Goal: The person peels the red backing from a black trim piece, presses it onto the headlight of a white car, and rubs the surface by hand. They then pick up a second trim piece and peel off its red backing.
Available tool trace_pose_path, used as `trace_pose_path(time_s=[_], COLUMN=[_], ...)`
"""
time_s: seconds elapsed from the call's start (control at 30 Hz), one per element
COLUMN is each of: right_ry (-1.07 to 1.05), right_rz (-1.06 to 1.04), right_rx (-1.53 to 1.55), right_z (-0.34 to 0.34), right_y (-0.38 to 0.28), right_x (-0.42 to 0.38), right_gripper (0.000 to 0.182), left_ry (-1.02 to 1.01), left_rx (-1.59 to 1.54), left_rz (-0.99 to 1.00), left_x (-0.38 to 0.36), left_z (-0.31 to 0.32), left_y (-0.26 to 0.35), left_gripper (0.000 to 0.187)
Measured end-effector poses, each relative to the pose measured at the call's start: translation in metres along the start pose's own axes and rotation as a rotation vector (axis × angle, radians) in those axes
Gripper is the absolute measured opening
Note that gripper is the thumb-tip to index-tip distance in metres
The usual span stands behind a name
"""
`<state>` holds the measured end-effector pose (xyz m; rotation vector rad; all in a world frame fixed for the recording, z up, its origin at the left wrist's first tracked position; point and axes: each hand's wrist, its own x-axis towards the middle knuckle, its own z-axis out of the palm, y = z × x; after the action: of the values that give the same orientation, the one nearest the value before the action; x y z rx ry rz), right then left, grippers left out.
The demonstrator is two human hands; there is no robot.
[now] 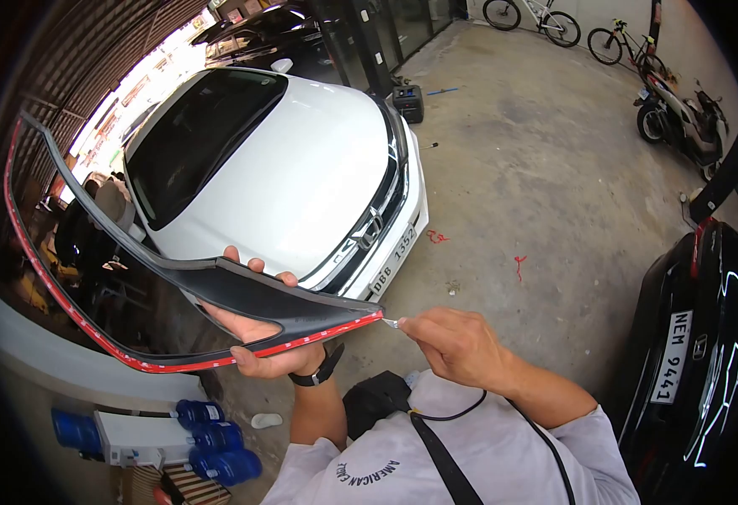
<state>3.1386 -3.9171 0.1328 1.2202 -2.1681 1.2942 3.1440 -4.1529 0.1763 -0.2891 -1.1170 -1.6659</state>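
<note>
A long, curved black car trim piece (301, 310) with red-backed adhesive tape (192, 365) along its lower edge rises away to the upper left. My left hand (255, 330), with a dark watch at the wrist, grips it near its wide end, fingers over the top edge and thumb at the tape. At the pointed right tip, my right hand (453, 341) is closed, pinching a small silvery pointed piece (392, 323) against the end of the tape. Most of that piece is hidden by the fingers, and I cannot tell what it is.
A white car (301, 151) stands ahead, and a black car (680, 337) is close on the right. Blue water jugs (217, 436) lie at lower left. Red scraps (520, 268) are on the concrete floor (503, 185). A scooter (684, 109) and bicycles (546, 21) stand farther back.
</note>
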Motion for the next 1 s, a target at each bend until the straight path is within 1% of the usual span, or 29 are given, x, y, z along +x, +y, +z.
trace_pose_path(time_s=[0.03,0.37,0.73,0.97,1.0], right_ry=[-0.002,-0.046,-0.058,-0.069,-0.073], right_rz=[0.001,0.035,0.045,0.054,0.064], right_rx=[0.002,-0.008,-0.023,-0.021,-0.024], right_z=[-0.0001,-0.0034,-0.0038,-0.0031,-0.0033], right_y=[-0.0003,-0.0014,-0.0026,-0.0023,-0.0033], right_x=[-0.0003,0.0008,0.0013,0.0012,0.0017], right_gripper=[0.035,0.036,0.033,0.033,0.034], left_ry=[-0.039,-0.047,-0.085,-0.072,-0.035], left_rx=[-0.022,-0.012,-0.044,-0.032,0.001], left_rz=[0.011,0.009,0.012,0.007,0.000], left_x=[-0.0004,-0.0009,-0.0012,-0.0013,-0.0008], left_z=[-0.0022,-0.0016,-0.0067,-0.0046,-0.0020], left_y=[-0.0008,-0.0004,-0.0026,-0.0019,-0.0009], left_gripper=[0.108,0.108,0.107,0.107,0.110])
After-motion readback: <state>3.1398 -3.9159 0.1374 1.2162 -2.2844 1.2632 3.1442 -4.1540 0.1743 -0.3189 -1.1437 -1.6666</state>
